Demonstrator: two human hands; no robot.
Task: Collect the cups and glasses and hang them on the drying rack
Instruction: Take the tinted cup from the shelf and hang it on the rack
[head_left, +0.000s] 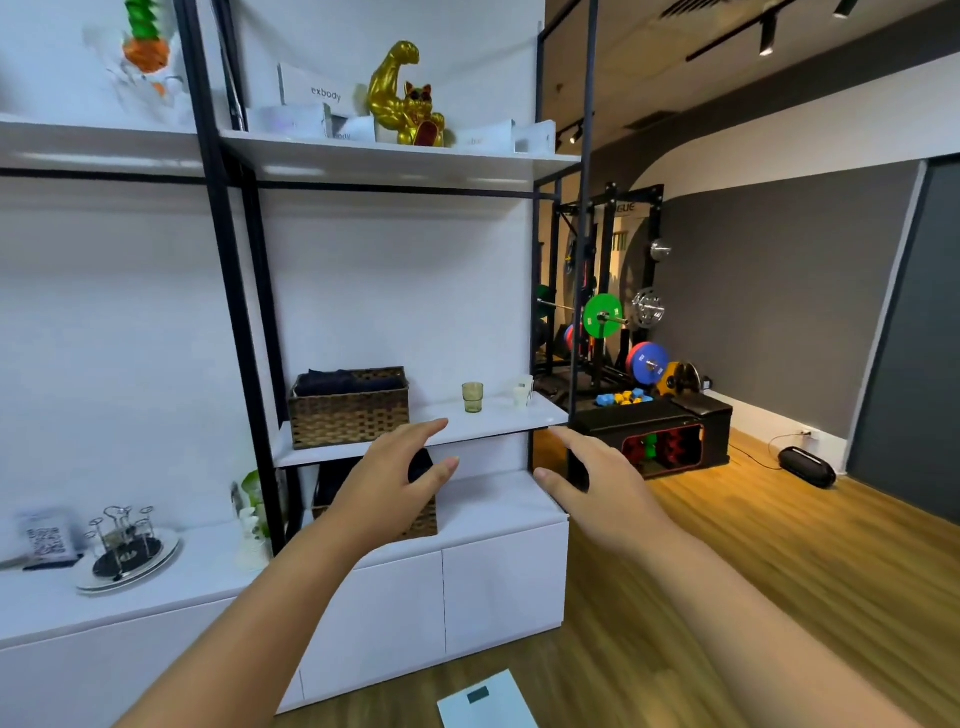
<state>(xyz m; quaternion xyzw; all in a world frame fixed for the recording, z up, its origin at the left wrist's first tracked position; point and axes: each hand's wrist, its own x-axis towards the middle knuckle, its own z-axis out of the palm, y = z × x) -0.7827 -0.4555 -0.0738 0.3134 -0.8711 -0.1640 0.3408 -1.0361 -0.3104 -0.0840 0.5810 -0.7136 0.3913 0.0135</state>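
A green glass stands upright on the white middle shelf. A white cup stands to its right, near the shelf's end. The wire drying rack sits on a round tray on the cabinet top at the lower left, with nothing hung on it. My left hand reaches forward below the shelf's front edge, fingers apart and holding nothing. My right hand is stretched out beside the shelf's right end, also with fingers apart and nothing in it.
A wicker basket with dark cloth stands left of the glass. Another basket sits on the cabinet top behind my left hand. Black frame posts edge the shelf. A gold cat figure stands above. Gym weights fill the right.
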